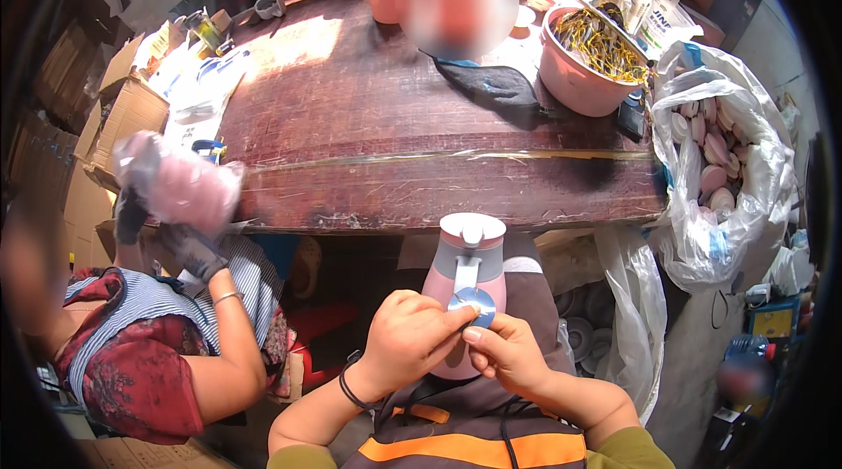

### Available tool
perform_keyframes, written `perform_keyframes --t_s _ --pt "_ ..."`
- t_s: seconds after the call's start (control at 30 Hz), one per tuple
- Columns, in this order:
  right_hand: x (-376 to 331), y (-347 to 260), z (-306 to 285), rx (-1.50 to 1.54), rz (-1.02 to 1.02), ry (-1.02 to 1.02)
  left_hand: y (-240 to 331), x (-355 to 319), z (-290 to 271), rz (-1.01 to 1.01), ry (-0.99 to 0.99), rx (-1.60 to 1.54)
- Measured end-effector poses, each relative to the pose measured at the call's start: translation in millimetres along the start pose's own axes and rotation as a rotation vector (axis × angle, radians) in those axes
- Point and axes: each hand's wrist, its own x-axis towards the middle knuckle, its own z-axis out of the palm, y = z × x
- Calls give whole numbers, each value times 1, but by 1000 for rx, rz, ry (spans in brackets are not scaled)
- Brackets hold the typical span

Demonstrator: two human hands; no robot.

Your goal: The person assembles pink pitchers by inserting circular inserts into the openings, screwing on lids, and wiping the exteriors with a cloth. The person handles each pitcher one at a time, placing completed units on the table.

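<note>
1. Olive sleeves [630, 451], nearest, sit at five and seven o'clock.
2. Left hand [408, 335] and right hand [516, 355], at eight and five o'clock of the disc [478, 301], pinch it between fingers, in front of the jug [437, 280].
3. Light edge grip likely steadies it best.
4. Both elbows bend; wrists angle inward.

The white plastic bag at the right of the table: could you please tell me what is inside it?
Through the open top of the bag, several pale pink, rounded pieces show. Anything deeper is covered by them and by its crumpled plastic.
</note>
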Motion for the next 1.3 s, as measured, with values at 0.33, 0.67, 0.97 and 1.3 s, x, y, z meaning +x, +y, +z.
perform_keyframes --t_s 0.33,0.67,0.97,1.3 --pt "5 -3 0 -287 -128 -94 17 3 -3 -336 42 -191" --pt "20 2 -26 60 -279 243 -19 -9 20 -661 231 -752" --pt "4 26 -3 19 -303 97 -71 34 -2 -590 639 -588" --pt "-14 -6 -48 -76 45 58 -79 -16 15 -715 348 -762"
